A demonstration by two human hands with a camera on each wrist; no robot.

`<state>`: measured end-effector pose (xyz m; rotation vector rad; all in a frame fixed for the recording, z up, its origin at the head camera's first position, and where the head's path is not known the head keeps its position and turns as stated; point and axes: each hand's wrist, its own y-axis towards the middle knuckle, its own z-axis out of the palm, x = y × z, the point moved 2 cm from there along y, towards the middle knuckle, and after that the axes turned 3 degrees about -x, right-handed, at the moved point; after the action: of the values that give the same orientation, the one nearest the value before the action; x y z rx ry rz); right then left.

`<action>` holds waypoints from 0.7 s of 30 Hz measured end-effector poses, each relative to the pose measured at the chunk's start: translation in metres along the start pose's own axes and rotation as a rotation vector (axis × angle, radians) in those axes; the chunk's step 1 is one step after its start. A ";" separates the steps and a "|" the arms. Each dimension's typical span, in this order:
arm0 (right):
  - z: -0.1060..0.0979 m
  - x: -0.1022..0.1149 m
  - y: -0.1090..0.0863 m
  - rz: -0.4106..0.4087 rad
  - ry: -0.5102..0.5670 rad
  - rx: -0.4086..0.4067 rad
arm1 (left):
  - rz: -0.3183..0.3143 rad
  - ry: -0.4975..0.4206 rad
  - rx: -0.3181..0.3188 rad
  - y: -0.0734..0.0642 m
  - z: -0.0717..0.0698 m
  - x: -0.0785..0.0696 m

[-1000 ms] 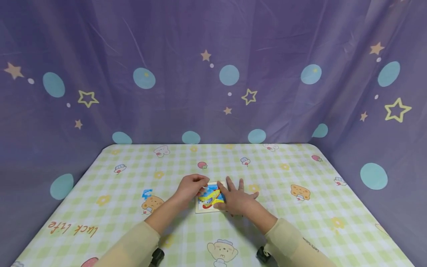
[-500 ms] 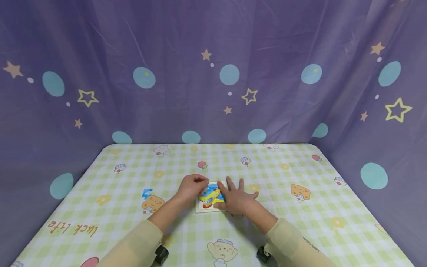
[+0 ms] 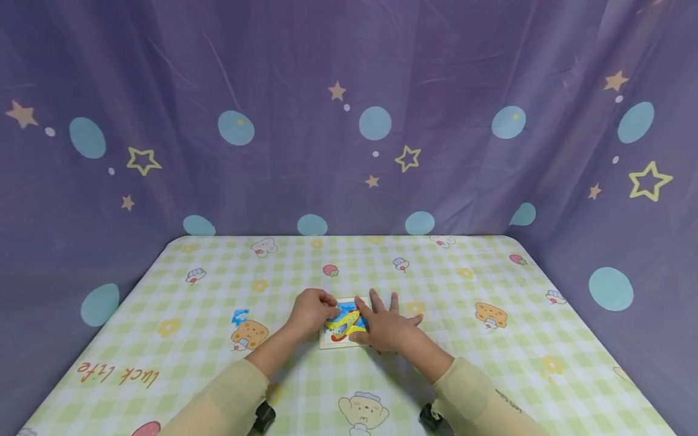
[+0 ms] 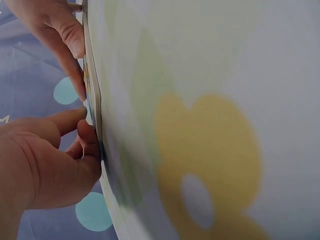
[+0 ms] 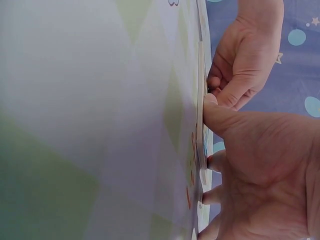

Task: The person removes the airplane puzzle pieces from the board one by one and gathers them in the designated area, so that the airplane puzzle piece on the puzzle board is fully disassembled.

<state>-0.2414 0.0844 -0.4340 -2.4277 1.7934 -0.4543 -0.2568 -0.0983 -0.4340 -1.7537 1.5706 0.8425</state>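
Observation:
A small square jigsaw puzzle board [image 3: 334, 346] with a pale rim lies on the table, showing a yellow and red airplane [image 3: 346, 324] on blue. My left hand [image 3: 311, 310] is at its upper left corner, thumb and fingers curled together over a puzzle piece that they mostly hide. The left wrist view has these fingertips [image 4: 81, 113] right at the board. Spread wide, my right hand [image 3: 389, 327] rests on the board's right side, its thumb [image 5: 212, 107] pressing the near edge and other fingers reaching the cloth. A loose blue puzzle piece [image 3: 240, 316] lies to the left.
A green and white checked tablecloth [image 3: 436, 375] with printed cartoon figures covers the table. Purple curtains [image 3: 283, 181] with stars and dots surround its back and sides. Black wrist devices [image 3: 264, 416] sit under both sleeves.
My left hand has shifted slightly down and closer over the board's upper left corner, its fingers curling more. My right hand and the loose blue piece have stayed put.

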 end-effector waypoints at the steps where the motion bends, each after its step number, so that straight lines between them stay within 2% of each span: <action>1: 0.000 0.000 0.000 0.000 -0.001 0.000 | -0.003 0.012 -0.002 0.000 0.000 0.000; 6: 0.001 0.000 -0.001 0.001 -0.008 -0.001 | -0.006 0.046 -0.009 0.002 0.003 0.002; 21: -0.002 0.002 -0.002 -0.007 -0.016 -0.006 | 0.003 0.035 -0.001 0.001 0.004 0.001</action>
<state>-0.2391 0.0835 -0.4317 -2.4351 1.7827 -0.4295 -0.2576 -0.0955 -0.4372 -1.7764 1.5958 0.8177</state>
